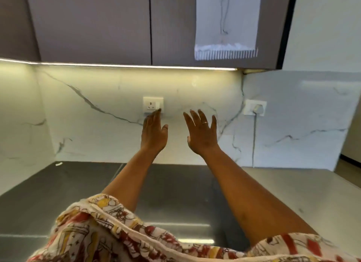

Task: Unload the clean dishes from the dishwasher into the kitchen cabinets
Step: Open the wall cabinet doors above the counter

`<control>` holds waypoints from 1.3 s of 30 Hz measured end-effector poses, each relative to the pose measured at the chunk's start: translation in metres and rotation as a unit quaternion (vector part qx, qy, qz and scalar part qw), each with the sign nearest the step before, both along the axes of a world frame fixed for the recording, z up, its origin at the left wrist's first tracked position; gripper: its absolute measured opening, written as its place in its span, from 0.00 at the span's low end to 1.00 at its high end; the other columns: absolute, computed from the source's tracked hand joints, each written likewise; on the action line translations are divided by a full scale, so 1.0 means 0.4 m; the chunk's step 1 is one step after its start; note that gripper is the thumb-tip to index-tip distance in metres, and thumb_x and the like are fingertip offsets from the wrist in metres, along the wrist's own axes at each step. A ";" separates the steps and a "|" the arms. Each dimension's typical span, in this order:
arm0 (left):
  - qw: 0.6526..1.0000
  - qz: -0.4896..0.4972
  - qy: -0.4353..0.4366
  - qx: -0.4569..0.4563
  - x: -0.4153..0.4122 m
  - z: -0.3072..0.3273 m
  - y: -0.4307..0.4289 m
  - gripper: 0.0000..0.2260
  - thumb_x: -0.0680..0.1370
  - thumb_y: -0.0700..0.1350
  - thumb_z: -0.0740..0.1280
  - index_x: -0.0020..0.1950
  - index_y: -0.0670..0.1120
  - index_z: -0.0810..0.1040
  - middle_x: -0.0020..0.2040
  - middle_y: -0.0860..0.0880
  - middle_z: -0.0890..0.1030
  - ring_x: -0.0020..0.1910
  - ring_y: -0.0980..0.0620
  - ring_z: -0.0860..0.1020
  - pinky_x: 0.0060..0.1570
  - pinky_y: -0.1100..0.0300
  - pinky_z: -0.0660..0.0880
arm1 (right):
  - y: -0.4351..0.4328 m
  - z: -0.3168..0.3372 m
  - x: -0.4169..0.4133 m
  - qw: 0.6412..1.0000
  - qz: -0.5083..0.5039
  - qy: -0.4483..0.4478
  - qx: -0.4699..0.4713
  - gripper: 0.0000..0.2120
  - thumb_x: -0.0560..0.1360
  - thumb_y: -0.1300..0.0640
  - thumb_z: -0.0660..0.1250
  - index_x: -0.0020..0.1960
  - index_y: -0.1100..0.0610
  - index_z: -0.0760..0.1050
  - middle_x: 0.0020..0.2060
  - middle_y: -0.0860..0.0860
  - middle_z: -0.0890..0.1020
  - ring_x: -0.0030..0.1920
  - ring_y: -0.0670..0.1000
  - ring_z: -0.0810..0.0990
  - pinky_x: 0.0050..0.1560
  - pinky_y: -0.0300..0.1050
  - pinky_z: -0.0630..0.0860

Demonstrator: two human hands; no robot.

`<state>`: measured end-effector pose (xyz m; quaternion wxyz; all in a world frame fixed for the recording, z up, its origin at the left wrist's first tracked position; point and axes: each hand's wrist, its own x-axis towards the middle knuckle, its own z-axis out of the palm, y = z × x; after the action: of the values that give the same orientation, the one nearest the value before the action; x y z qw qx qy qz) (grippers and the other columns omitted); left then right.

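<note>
Both my arms reach forward over a dark steel counter [58,193]. My left hand [153,131] and my right hand [202,132] are raised side by side with straight fingers, holding nothing, backs toward me. A ring sits on one finger of my right hand. Above them hang grey upper cabinets [93,25] with both doors closed. No dishes and no dishwasher are in view.
A marble backsplash [88,97] carries a wall socket [153,105] just beyond my left fingertips and a second socket [255,107] with a plugged cord hanging down. A light strip runs under the cabinets. A pale counter [302,189] extends right.
</note>
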<state>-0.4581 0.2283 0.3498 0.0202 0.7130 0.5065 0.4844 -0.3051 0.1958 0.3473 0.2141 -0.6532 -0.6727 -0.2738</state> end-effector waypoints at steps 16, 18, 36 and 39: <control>0.979 0.093 0.078 0.165 -0.134 0.328 0.329 0.26 0.81 0.50 0.56 0.77 0.47 0.52 0.77 0.47 0.56 0.77 0.47 0.52 0.74 0.48 0.50 | 0.412 0.437 -0.141 0.970 0.017 -0.090 0.227 0.40 0.73 0.65 0.65 0.78 0.58 0.46 0.77 0.56 0.51 0.77 0.57 0.48 0.72 0.57 0.39; 0.975 0.087 0.091 0.184 -0.106 0.346 0.382 0.26 0.81 0.54 0.53 0.77 0.47 0.51 0.78 0.47 0.54 0.77 0.47 0.50 0.74 0.48 0.49 | 0.453 0.472 -0.138 0.964 0.026 -0.102 0.245 0.39 0.74 0.67 0.62 0.78 0.57 0.44 0.78 0.55 0.47 0.77 0.57 0.44 0.72 0.58 0.39; 0.963 0.072 0.134 0.224 -0.077 0.395 0.454 0.34 0.79 0.63 0.37 0.73 0.44 0.64 0.73 0.44 0.67 0.71 0.41 0.66 0.65 0.42 0.55 | 0.489 0.482 -0.169 0.950 -0.001 -0.102 0.295 0.37 0.75 0.46 0.64 0.76 0.54 0.48 0.76 0.56 0.57 0.76 0.58 0.54 0.75 0.57 0.50; 0.974 0.021 0.124 0.188 -0.082 0.403 0.436 0.44 0.69 0.68 0.24 0.78 0.49 0.49 0.78 0.49 0.51 0.77 0.47 0.49 0.71 0.45 0.43 | 0.458 0.476 -0.175 0.946 0.015 -0.095 0.308 0.28 0.80 0.45 0.51 0.76 0.54 0.50 0.76 0.55 0.59 0.75 0.58 0.56 0.72 0.57 0.55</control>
<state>-0.4910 0.4025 0.5109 -0.1875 0.7480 0.4193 0.4792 -0.3751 0.3788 0.5376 0.3439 -0.5164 -0.5821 -0.5256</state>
